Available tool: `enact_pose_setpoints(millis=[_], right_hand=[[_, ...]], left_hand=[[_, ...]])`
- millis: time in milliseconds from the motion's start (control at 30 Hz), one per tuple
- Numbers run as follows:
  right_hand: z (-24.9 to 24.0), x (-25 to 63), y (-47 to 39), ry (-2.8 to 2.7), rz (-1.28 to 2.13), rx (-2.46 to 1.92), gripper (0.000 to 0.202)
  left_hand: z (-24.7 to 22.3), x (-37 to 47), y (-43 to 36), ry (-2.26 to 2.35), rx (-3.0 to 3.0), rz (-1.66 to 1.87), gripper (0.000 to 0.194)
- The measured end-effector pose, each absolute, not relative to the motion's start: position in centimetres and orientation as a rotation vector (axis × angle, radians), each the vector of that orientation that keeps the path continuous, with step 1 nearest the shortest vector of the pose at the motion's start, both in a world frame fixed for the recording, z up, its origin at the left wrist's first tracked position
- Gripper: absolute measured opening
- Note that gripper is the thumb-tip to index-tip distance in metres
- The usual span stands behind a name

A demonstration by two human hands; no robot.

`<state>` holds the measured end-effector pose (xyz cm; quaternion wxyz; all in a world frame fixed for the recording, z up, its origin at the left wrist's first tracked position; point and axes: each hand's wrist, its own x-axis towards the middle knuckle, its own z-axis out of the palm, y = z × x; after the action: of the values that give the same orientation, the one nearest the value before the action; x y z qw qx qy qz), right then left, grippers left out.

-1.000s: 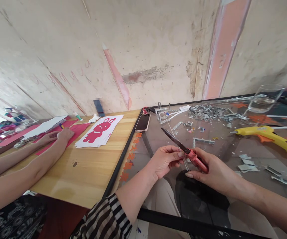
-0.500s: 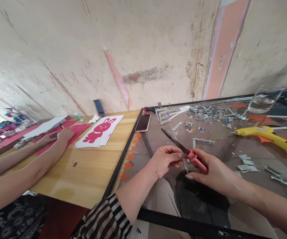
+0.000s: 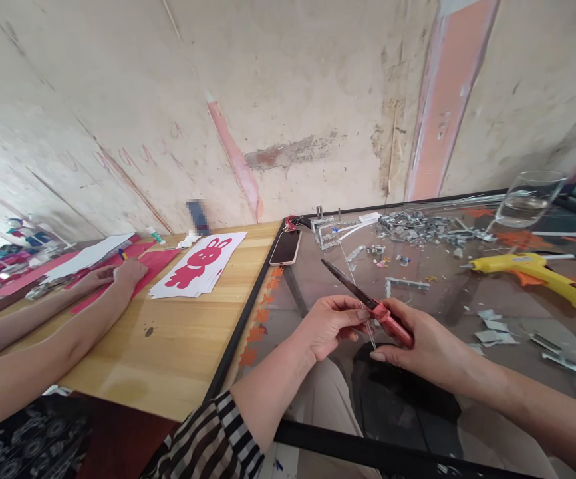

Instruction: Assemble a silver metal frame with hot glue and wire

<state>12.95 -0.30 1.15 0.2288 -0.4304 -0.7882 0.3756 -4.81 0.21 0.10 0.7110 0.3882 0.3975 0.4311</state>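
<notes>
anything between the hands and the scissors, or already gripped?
Nothing visible in the way. The right hand already grips the red handle of the scissors; the left hand pinches a thin strip right beside it.

Red handles are showing on the scissors (image 3: 368,303), against their dark blades. A yellow glue gun (image 3: 537,273) with an orange trigger is lying near silver-grey scraps (image 3: 428,226), while a pink rabbit cutout (image 3: 195,263) is sitting on white paper beside a black-and-white striped sleeve (image 3: 213,442).

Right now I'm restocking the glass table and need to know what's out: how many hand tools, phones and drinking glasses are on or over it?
Red-handled scissors, held in the right hand: 1
Yellow glue gun: 1
Black smartphone: 1
Clear drinking glass: 1
Total: 4
</notes>
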Motion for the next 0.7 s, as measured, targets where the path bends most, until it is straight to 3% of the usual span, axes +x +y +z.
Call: enact_pose_setpoints(millis=[367, 533, 700], right_hand=[[2.8, 14.5, 0.7, -2.052, 1.212, -1.099, 0.038], [3.2, 15.7, 1.6, -2.165, 1.051, -1.160, 0.036], [3.5, 16.7, 2.0, -2.261, 0.655, -1.255, 0.026]], left_hand=[[1.0, -6.4, 0.6, 0.932, 0.843, 1.000, 0.025], [1.0, -6.7, 0.7, 0.986, 0.944, 1.006, 0.027], [1.0, -7.2, 1.0, 1.019, 1.014, 1.012, 0.024]])
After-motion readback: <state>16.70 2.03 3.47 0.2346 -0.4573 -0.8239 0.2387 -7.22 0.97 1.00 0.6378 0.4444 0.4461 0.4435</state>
